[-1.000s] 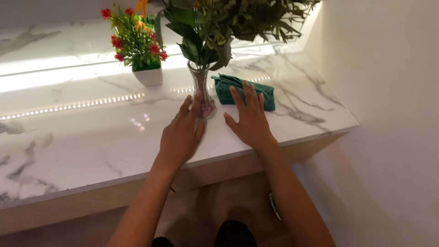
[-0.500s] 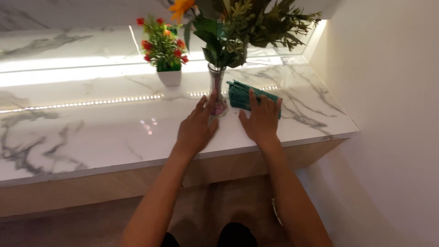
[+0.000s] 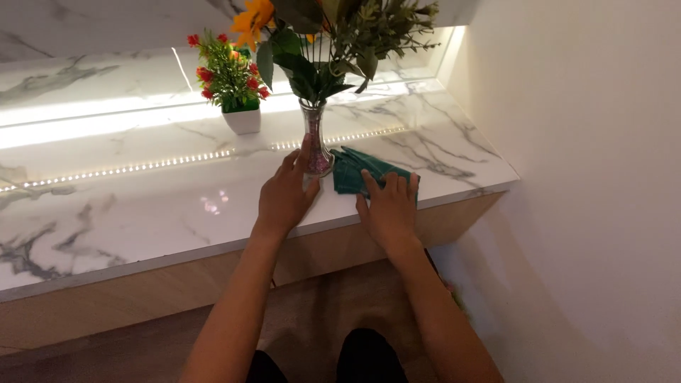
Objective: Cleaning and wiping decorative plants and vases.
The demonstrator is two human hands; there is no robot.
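White marble-patterned countertop (image 3: pixel 142 213) with grey veins runs along a lit wall niche and carries everything. On it, just right of the clear glass vase (image 3: pixel 316 145) of leafy stems and an orange flower, lies a folded dark green cloth (image 3: pixel 355 170). The right hand (image 3: pixel 389 209) rests flat on the cloth's near end, fingers spread, gripping nothing. The left hand (image 3: pixel 285 195) lies open, just left of the vase, fingertips touching its base. Behind the vase to its left stands a small white pot of red flowers (image 3: pixel 237 92).
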